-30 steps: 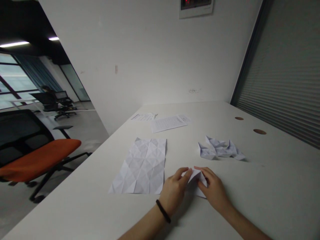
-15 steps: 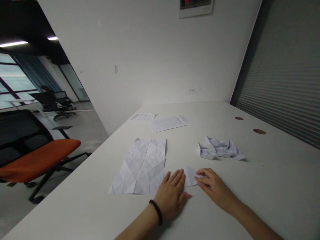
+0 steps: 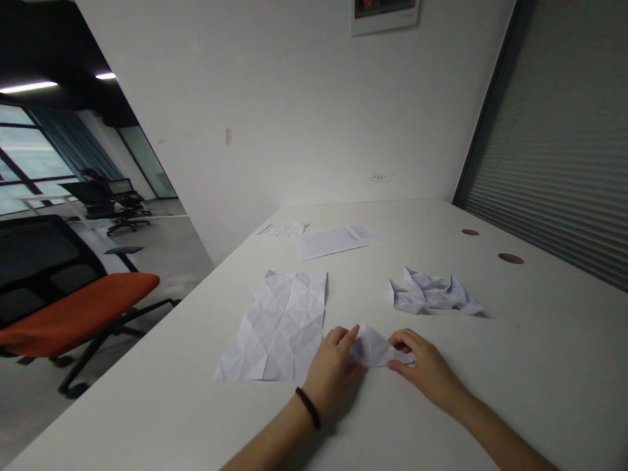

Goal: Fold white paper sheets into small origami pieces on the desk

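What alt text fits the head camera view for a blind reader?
A left hand and right hand hold a small folded paper between them on a white table. A creased sheet lies beside the left hand, folded paper shapes farther back.

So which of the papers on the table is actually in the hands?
The small folded paper, pinched between the left hand and right hand. The creased sheet, the folded pile and the printed sheets lie unheld.

No legible text: printed sheet [image 3: 333, 241] and wall display [image 3: 385, 8] too blurred
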Motion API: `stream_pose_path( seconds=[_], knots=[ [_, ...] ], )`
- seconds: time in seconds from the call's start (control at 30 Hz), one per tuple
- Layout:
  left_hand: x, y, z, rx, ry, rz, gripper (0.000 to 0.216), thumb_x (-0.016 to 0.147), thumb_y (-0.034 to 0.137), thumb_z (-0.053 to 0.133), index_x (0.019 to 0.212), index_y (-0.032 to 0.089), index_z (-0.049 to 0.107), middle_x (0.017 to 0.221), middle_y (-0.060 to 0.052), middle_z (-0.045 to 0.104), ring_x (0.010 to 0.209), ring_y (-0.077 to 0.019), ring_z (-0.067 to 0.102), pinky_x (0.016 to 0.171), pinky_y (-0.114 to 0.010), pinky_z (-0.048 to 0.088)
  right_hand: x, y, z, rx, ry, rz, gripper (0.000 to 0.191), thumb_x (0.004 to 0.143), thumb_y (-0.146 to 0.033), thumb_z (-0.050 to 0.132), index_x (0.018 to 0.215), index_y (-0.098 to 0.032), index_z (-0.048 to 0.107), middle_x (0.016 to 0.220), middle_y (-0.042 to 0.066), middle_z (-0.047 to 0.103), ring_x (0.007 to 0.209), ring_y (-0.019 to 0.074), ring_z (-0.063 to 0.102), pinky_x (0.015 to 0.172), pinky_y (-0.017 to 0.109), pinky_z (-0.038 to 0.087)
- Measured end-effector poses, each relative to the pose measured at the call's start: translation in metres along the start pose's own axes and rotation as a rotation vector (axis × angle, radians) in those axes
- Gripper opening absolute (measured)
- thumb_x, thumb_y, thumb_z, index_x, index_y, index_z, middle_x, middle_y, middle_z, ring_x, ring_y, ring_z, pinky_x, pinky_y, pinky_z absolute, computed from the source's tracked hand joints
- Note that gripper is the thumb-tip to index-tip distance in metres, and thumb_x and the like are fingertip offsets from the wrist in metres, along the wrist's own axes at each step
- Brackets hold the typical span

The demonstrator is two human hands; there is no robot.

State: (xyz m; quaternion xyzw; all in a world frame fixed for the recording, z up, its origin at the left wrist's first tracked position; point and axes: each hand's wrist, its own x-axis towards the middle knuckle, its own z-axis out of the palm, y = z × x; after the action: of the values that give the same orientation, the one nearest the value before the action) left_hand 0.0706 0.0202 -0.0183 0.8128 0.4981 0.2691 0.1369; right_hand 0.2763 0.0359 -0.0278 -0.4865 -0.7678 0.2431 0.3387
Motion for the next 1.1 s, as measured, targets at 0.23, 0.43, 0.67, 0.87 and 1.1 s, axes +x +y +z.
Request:
stream_pose_path(
  seconds=[0.23,0.43,0.67,0.87,1.1],
  knots=[
    [-0.001,0.009,-0.012,-0.002,-0.140,0.101,0.049,0.071,0.006,0.054,0.118,0.018,0.051,0.104,-0.009,0.054,0.094,-0.0202,0.052,0.084,-0.033,0.045,-0.002,-0.010,-0.007,-0.222,-0.108,-0.120,0.029,0.068,-0.001,0.051,0.083,-0.022,0.064,0.097,0.005,0.067,0.090,0.0221,0.059,0.081,0.037,0.047],
    [-0.010,0.015,-0.022,-0.078,-0.352,0.227,0.093,0.074,0.048,0.061,0.140,0.012,0.006,0.141,-0.020,0.023,0.128,-0.0308,0.024,0.103,-0.045,0.026,-0.014,-0.021,-0.020,-0.317,-0.322,-0.138,0.049,0.071,-0.004,0.045,0.112,-0.026,0.060,0.129,0.005,0.050,0.119,0.0227,0.043,0.100,0.042,0.034],
    [-0.017,0.023,-0.010,0.120,-0.449,0.267,0.072,0.087,0.057,0.031,0.139,0.009,0.015,0.143,-0.021,0.012,0.132,-0.0325,0.005,0.105,-0.053,0.010,-0.022,-0.024,-0.025,-0.212,-0.486,-0.001,0.049,0.080,-0.015,0.042,0.129,-0.021,0.043,0.145,0.005,0.022,0.133,0.0219,0.017,0.107,0.043,0.020],
    [-0.011,0.023,-0.004,0.096,-0.362,0.128,0.070,0.078,0.042,0.055,0.134,0.009,0.029,0.141,-0.019,0.024,0.130,-0.0318,0.018,0.104,-0.053,0.014,-0.013,-0.005,-0.003,0.110,-0.108,0.100,0.050,0.068,-0.016,0.057,0.118,-0.018,0.054,0.130,0.012,0.046,0.119,0.0256,0.042,0.100,0.044,0.035],
    [-0.008,0.029,-0.005,-0.265,-0.067,0.027,0.046,0.079,0.017,0.048,0.124,0.016,0.043,0.116,-0.011,0.056,0.106,-0.0246,0.049,0.094,-0.042,0.035,-0.013,-0.028,0.003,0.634,-0.030,0.042,0.048,0.079,-0.028,0.055,0.125,-0.024,0.044,0.119,0.011,0.058,0.103,0.0216,0.056,0.088,0.041,0.046]
  ],
)
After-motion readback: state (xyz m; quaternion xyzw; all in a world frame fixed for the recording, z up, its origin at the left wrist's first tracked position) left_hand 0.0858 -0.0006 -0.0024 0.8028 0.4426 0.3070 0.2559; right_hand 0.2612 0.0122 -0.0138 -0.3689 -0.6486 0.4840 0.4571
